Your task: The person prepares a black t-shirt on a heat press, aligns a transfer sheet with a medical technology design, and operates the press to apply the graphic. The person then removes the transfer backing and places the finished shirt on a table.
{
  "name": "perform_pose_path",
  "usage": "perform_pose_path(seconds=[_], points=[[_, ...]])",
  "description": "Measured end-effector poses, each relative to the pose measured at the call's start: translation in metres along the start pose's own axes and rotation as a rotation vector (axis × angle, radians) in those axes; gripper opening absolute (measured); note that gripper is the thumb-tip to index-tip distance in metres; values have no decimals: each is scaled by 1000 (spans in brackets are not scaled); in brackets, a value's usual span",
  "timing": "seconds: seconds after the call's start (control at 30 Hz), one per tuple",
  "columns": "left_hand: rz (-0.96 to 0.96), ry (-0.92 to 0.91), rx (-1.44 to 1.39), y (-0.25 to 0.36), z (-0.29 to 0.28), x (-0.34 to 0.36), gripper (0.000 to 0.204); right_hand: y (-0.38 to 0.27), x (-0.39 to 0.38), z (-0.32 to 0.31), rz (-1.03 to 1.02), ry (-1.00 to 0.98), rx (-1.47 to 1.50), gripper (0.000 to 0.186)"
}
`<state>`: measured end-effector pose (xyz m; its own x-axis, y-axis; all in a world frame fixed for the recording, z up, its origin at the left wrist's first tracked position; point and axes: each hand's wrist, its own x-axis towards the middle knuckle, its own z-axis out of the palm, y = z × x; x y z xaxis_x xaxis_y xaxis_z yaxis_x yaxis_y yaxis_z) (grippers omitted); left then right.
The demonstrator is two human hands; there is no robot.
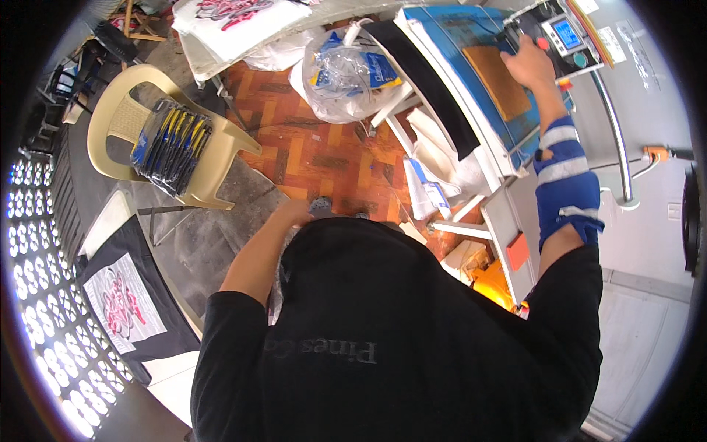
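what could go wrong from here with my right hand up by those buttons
The right hand is close to the red button on the control box, so a finger might press it by accident. The brown pad lies right beside that hand and could get nudged out of place. The shiny packs stacked on the chair look slippery and might slide if it gets bumped.

Machine with blue flat top (458, 62), upper right; brown rectangular pad (498, 82) lying flat on it. Control box (554, 20) just beside: blue screen (566, 34) lit, red button (542, 43), green button (580, 59).
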<state>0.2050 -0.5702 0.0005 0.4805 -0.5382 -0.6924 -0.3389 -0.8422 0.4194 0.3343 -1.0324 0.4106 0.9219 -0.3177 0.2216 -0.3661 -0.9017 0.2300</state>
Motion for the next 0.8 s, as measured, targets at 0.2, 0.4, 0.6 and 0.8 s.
perform_pose_path(seconds=[0.2,0.4,0.6,0.8], points=[[91,84,-93,-33,42,66,32,12,-46,-13,28,89,82,60],[52,220,-418,-68,21,80,32,64,-110,-3,57,268,93,42],[-365,118,-1151,-52,-144,71,19,101,-183,2,266,318,28,43],[-185,9,-1275,-102,-361,252,41,121,-185,18,697,197,-28,50]])
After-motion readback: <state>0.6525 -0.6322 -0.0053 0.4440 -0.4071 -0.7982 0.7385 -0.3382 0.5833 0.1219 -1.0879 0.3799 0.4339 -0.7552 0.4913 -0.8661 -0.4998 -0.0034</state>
